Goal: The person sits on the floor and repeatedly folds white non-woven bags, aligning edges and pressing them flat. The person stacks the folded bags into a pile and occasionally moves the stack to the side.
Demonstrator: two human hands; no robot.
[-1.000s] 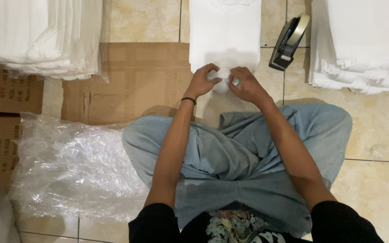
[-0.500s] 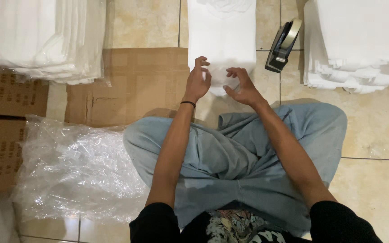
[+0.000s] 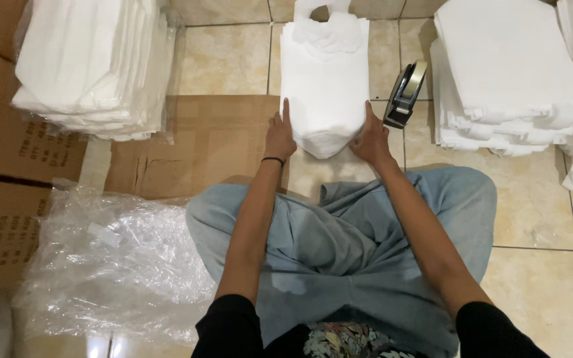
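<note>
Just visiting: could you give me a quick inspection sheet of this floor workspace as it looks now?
Surface: tiled floor, partly covered by flat cardboard.
Job's things: white bag stack between both hands.
Clutter: tape dispenser, clear plastic wrap, white piles left and right.
Hands: left hand and right hand press the stack's sides.
Cables: nothing seen.
Surroundings: cardboard boxes at left.

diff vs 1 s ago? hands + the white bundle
Both hands have moved off the near end of the white bundle, where they met, and spread apart: left hand now flat against its left edge, right hand against its right edge. No closed grasp on it now. The tape dispenser, side stacks of white fabric, cardboard and plastic wrap kept their places.
</note>
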